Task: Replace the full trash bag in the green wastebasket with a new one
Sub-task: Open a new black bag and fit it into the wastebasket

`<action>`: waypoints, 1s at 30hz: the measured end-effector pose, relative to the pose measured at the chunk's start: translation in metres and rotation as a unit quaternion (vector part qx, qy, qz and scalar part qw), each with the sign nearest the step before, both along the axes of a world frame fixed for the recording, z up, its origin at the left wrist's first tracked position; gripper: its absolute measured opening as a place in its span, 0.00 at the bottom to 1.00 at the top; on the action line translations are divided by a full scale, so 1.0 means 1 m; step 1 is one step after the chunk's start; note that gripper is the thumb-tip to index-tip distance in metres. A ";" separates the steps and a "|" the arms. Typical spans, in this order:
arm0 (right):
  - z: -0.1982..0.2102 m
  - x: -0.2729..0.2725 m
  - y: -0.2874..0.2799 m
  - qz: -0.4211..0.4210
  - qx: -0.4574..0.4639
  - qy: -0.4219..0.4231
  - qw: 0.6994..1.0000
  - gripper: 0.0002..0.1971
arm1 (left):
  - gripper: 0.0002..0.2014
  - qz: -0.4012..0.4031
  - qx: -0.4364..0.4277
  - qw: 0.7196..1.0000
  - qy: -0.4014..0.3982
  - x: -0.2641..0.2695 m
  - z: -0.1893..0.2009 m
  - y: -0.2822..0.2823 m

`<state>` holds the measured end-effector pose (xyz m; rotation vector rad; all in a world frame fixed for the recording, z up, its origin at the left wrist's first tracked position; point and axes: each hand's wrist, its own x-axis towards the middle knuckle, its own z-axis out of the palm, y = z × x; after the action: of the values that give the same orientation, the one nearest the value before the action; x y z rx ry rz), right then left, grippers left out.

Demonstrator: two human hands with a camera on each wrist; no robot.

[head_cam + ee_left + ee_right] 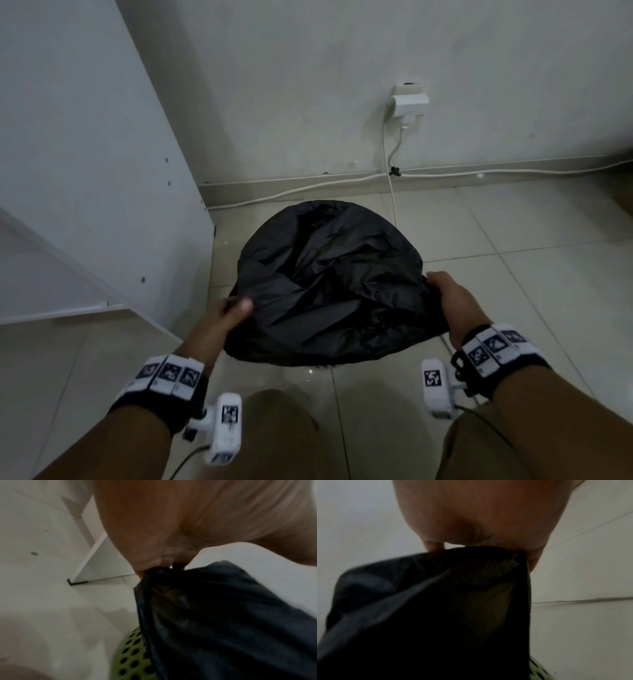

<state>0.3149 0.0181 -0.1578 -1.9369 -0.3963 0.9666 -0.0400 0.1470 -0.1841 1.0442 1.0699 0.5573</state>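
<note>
A black trash bag (pixel 329 281) is spread wide over the wastebasket, hiding it in the head view. My left hand (pixel 229 315) pinches the bag's near-left edge with thumb on top. My right hand (pixel 448 301) grips the near-right edge. In the left wrist view, my left hand (pixel 159 563) holds the bag (pixel 214 622) rim above the green perforated wastebasket (pixel 132 655). Seen from the right wrist, my right hand (pixel 518 547) clutches the bag (pixel 428 608), with a sliver of the wastebasket (pixel 537 669) below.
A white cabinet panel (pixel 85 154) stands at the left. On the back wall a socket with a plug (pixel 409 102) feeds white cables (pixel 390 178) along the skirting. Tiled floor (pixel 513 246) lies to the right. My knees (pixel 284 435) are at the bottom.
</note>
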 end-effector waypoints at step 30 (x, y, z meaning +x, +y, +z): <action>-0.016 -0.088 0.033 -0.036 0.031 -0.145 0.988 0.36 | 0.28 0.076 0.213 0.965 0.132 0.037 0.003 -0.030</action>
<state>0.2269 0.0507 -0.1738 -2.0248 -0.5114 0.6183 -0.0035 0.1174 -0.1812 1.4502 1.3045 0.8122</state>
